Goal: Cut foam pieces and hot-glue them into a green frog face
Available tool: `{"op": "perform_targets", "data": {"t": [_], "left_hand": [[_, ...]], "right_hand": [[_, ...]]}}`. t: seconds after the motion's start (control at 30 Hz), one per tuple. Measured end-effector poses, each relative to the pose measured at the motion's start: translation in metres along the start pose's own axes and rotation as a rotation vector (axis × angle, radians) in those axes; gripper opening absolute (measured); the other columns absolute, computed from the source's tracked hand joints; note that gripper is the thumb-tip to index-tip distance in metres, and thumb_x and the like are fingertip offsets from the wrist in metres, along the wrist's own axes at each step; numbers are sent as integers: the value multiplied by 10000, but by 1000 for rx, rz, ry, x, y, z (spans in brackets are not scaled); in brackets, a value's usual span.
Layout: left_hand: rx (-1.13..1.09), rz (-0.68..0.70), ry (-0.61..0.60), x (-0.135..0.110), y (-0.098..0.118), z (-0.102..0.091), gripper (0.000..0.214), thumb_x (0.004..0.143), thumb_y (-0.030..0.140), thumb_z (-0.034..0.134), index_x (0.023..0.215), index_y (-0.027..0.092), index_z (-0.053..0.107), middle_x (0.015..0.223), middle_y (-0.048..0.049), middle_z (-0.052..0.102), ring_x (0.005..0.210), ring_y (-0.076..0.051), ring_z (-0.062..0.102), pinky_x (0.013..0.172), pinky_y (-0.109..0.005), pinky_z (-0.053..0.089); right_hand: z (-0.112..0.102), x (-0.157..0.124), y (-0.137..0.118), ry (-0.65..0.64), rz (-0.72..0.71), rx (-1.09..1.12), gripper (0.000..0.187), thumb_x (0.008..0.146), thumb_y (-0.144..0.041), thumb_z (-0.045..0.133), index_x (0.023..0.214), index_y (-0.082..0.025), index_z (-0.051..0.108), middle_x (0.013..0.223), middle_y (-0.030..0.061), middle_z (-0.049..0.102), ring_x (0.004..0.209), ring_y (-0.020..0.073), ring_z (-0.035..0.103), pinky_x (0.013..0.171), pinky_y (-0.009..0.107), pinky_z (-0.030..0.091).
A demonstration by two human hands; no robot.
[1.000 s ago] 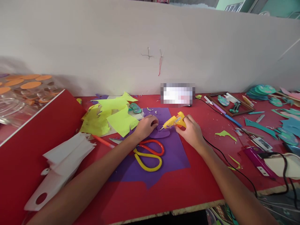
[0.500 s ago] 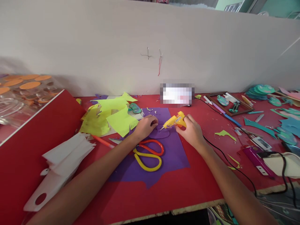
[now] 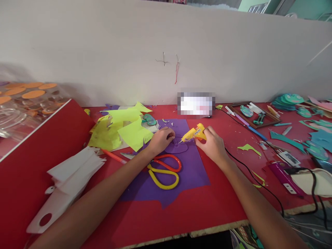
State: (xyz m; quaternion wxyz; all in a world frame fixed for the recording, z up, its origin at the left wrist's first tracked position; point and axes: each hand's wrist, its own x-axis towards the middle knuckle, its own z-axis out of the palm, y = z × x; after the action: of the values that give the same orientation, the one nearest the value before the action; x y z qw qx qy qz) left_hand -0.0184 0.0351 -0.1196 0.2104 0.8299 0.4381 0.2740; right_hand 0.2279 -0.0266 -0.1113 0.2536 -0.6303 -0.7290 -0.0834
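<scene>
My right hand [image 3: 211, 143] is wrapped around a yellow glue gun [image 3: 193, 134], its nozzle pointing down and left. Just under the nozzle lies a rounded purple cutout [image 3: 178, 148] with a shiny outline in its middle, maybe glue. My left hand [image 3: 163, 140] has its fingers pinched together at the cutout's upper left edge; the exact grip is partly hidden. Beneath both is a larger purple sheet [image 3: 192, 173]. Scissors [image 3: 166, 186] with one red and one yellow handle rest on that sheet, partly under my left forearm.
Yellow-green sheets [image 3: 135, 133] and a teal mask-shaped piece [image 3: 149, 119] lie left of centre. White cut pieces [image 3: 70, 173] lie by a red panel [image 3: 41, 162]. Rightward are a wooden tray [image 3: 275, 122], teal cutouts [image 3: 315, 148], a purple power strip [image 3: 286, 180] and a black cord [image 3: 249, 169].
The glue gun's nozzle has shifted very slightly to the right. My left hand and the cutout stay in place.
</scene>
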Motion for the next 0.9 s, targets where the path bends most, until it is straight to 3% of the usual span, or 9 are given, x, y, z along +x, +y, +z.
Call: {"op": "perform_targets", "data": {"t": [0.27, 0.57, 0.9], "left_hand": [[-3, -1, -3, 0, -1, 0, 74, 849, 116, 632, 831, 179, 667, 834, -18, 630, 731, -150, 545, 659, -273, 371], [6, 11, -6, 0, -1, 0, 70, 861, 135, 625, 845, 181, 675, 849, -21, 633, 736, -151, 550, 671, -277, 388], [8, 4, 0, -1, -1, 1, 73, 851, 131, 625, 841, 184, 674, 855, -20, 636, 733, -151, 546, 671, -279, 385]], "right_hand": [[2, -1, -2, -62, -21, -15, 195, 878, -383, 624, 891, -200, 557, 927, 57, 587, 728, 199, 591, 539, 290, 309], [-1, 1, -2, -18, 23, -9, 207, 893, -402, 608, 900, -201, 561, 934, 66, 589, 770, 218, 601, 562, 297, 336], [-1, 0, -3, -66, 16, -16, 194, 870, -389, 611, 858, -207, 547, 909, 49, 582, 731, 198, 579, 549, 291, 301]]}}
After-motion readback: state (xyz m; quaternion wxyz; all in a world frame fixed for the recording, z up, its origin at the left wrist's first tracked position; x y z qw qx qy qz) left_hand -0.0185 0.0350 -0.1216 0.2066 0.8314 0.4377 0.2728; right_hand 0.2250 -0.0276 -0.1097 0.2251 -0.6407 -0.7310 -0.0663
